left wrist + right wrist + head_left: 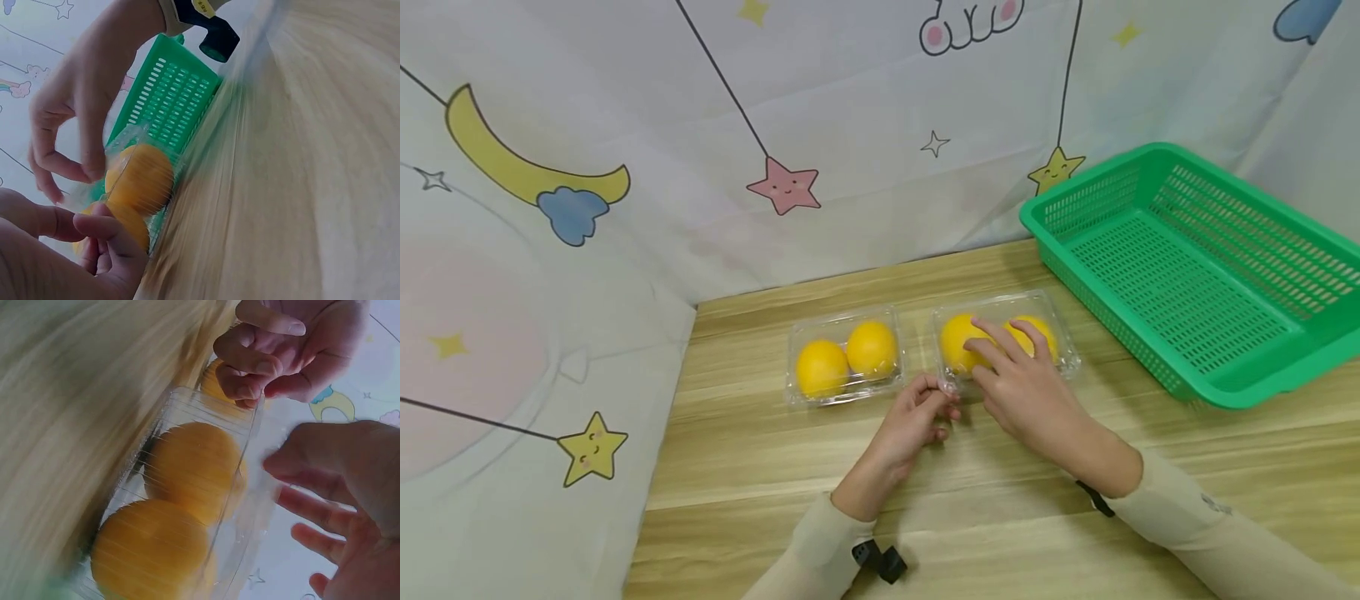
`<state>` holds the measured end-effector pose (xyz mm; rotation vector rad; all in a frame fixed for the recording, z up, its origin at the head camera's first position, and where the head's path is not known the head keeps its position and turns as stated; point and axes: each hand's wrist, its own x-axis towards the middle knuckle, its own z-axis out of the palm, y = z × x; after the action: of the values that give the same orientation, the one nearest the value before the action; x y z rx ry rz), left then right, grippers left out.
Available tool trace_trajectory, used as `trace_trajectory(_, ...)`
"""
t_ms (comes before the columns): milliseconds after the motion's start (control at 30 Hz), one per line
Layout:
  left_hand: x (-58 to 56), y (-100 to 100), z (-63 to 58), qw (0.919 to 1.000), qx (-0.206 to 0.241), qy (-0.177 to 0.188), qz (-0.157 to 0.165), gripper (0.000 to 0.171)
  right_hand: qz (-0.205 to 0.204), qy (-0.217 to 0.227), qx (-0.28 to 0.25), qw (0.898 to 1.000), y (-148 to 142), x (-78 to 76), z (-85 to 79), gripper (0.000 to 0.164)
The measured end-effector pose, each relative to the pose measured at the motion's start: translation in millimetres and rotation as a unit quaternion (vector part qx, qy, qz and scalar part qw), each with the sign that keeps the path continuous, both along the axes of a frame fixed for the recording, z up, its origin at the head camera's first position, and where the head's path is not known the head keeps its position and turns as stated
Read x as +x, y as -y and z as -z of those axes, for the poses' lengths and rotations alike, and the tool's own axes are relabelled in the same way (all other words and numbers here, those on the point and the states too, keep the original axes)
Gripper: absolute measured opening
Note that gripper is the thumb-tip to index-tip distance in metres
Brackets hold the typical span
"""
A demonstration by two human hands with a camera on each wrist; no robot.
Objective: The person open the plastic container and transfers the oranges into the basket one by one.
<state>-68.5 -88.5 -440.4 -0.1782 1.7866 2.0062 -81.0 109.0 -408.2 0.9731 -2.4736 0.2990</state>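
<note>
A clear plastic clamshell box (1063, 321) with two round orange-yellow fruits, likely oranges (194, 472), rests on the table. My left hand (917, 421) pinches its near left corner at the rim between thumb and forefinger. Over the top hovers my right hand (1033, 400), fingers spread and loosely bent, holding nothing; the right wrist view shows its fingertips (284, 495) close to the lid, and contact is hard to judge. To the left lies a second clear box (842, 322) with two more oranges (872, 350).
A green perforated plastic basket (1198, 392) stands at the right, just past the boxes. Behind them hangs a pale cloth (865, 100) printed with stars and a moon. The wooden table (737, 483) extends towards me.
</note>
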Motion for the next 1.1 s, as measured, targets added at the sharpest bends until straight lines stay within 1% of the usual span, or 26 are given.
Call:
trace_trajectory(100, 0.2, 0.4, -0.2, 1.0, -0.001, 0.007, -0.004, 0.012, -0.004, -0.009, -0.029, 1.0, -0.8, -1.3, -3.4, 0.019)
trace_trajectory(167, 0.6, 1.2, 0.0, 0.9999, -0.003, 0.01, -0.006, 0.009, -0.007, -0.013, -0.037, 0.999, -1.0, -2.6, -5.4, 0.02)
trace_trajectory(300, 1.5, 3.2, 0.8, 0.9999, -0.004, 0.012, -0.01, 0.003, -0.011, -0.01, -0.029, 0.999, -0.8, -3.3, -5.2, 0.019)
trace_trajectory(467, 2.2, 4.3, 2.5, 0.9999, -0.005, 0.011, -0.006, 0.004, -0.009, 0.002, -0.027, 1.0, -0.3, -1.8, -1.0, 0.02)
trace_trajectory(567, 4.9, 6.2, 1.1, 0.9997, -0.022, 0.005, 0.003, 0.007, -0.011, 0.004, -0.024, 1.0, 0.5, -1.1, 0.9, 0.021)
trace_trajectory(667, 8.0, 9.9, -1.7, 0.9987, -0.045, -0.01, 0.021, 0.012, -0.014, 0.002, -0.028, 1.0, 0.5, -0.3, 2.8, 0.021)
trace_trajectory(767, 9.0, 13.8, -4.2, 0.9965, -0.065, -0.025, 0.048, 0.015, -0.022, 0.004, -0.036, 0.999, -1.4, 0.8, 3.9, 0.02)
trace_trajectory(867, 9.3, 17.2, -5.1, 0.993, -0.084, -0.04, 0.073, 0.018, -0.035, 0.01, -0.047, 0.998, -5.4, 1.6, 4.0, 0.021)
trace_trajectory(933, 9.5, 18.1, -5.9, 0.9898, -0.1, -0.057, 0.085, 0.02, -0.048, 0.014, -0.062, 0.997, -8.9, 1.3, 3.7, 0.023)
trace_trajectory(1033, 10.4, 17.8, -6.8, 0.9852, -0.118, -0.087, 0.09, 0.024, -0.067, 0.024, -0.092, 0.993, -15.0, 0.0, 3.1, 0.028)
trace_trajectory(1100, 10.9, 17.0, -7.7, 0.9829, -0.121, -0.105, 0.091, 0.026, -0.075, 0.035, -0.109, 0.991, -19.7, 0.0, 3.4, 0.031)
